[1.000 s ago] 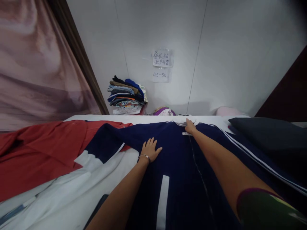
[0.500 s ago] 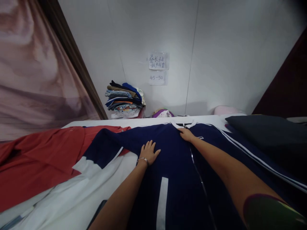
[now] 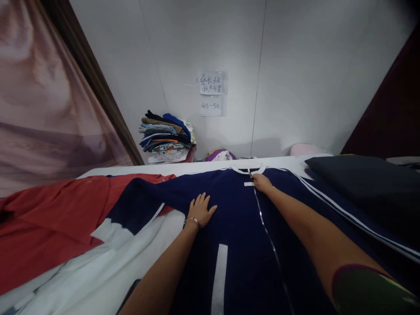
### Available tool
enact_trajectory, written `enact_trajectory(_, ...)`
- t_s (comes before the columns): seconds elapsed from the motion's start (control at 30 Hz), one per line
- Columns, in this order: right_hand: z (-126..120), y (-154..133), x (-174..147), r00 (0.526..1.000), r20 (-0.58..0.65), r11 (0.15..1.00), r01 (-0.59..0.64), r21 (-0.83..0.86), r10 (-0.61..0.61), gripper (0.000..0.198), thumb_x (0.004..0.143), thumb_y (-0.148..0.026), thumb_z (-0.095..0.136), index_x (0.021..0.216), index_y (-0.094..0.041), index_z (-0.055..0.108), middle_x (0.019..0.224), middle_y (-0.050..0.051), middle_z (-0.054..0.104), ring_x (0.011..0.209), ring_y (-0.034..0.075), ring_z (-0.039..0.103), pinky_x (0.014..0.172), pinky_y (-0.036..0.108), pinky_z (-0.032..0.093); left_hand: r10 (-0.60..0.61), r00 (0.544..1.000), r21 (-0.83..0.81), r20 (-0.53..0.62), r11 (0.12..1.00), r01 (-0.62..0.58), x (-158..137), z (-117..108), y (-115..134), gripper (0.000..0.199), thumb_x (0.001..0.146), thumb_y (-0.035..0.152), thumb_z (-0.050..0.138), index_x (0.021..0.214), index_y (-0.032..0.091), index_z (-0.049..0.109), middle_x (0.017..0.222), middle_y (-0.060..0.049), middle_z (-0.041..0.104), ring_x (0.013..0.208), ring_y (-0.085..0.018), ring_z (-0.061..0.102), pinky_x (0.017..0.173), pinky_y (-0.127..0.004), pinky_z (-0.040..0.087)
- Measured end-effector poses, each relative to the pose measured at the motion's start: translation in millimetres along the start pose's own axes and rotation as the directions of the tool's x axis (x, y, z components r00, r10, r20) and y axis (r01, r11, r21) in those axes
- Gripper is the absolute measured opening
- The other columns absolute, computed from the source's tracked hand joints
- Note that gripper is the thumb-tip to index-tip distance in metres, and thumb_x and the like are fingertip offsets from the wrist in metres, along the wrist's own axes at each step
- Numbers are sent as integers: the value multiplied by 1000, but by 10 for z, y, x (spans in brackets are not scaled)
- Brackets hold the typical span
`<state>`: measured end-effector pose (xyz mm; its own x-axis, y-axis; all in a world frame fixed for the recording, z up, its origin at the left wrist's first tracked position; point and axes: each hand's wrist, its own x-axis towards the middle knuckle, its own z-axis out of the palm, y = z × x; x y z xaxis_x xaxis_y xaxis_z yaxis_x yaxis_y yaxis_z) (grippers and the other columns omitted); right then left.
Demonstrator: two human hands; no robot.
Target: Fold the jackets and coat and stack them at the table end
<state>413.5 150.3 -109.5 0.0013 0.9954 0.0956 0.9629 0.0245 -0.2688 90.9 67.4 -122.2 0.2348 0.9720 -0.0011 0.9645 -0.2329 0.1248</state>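
Observation:
A navy jacket with a white-trimmed collar and white stripes lies spread before me, front up. My left hand, a bracelet at its wrist, rests flat on the jacket's chest with fingers spread. Just below the collar, my right hand is closed at the top of the front zipper; its fingertips pinch there, at what looks like the zipper pull. The jacket's sleeve on the left ends in a white cuff and overlaps a red garment.
A red garment and white cloth lie on the left. Dark folded fabric sits on the right. Behind the table's far edge stand a stack of folded clothes and a pink object. Paper signs hang on the wall.
My right hand has shifted from the collar's edge to the zipper top, slightly right. A small white strip on the chest now shows beside it. My left hand stays flat on the jacket.

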Motion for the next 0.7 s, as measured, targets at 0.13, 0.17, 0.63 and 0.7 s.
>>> enact_trajectory(0.13,-56,35,75,998,-5,998,-58,-36,58,40,90,-19,34,119,-19,61,119,9,62,109,21,55,86,26,40,-3,1000,-10,5,1000,3,-4,-12,6,67,89,59,29,141,19,37,153,-9,24,141,-24,18,113,-44,15)
enact_trajectory(0.17,-69,49,99,997,-5,996,-79,-51,79,41,89,-20,34,122,-19,59,121,10,61,109,22,54,86,27,40,-3,1000,-10,4,1000,3,-4,-12,5,67,89,59,29,141,19,37,153,-9,24,141,-24,18,113,-44,15)
enact_trajectory(0.63,-167,115,173,990,121,974,-37,-224,66,24,90,-25,50,109,-15,62,121,12,55,110,24,52,91,41,42,0,1000,-9,-5,1000,0,11,18,-16,67,89,60,28,141,19,37,152,-9,24,141,-25,18,113,-45,15)
enact_trajectory(0.7,-193,136,176,987,138,971,-46,-234,80,26,89,-32,53,108,-16,60,119,9,57,107,22,54,91,43,43,2,1000,-14,-6,1000,-2,10,19,-16,67,89,60,29,141,18,37,152,-9,24,141,-25,18,113,-45,15)
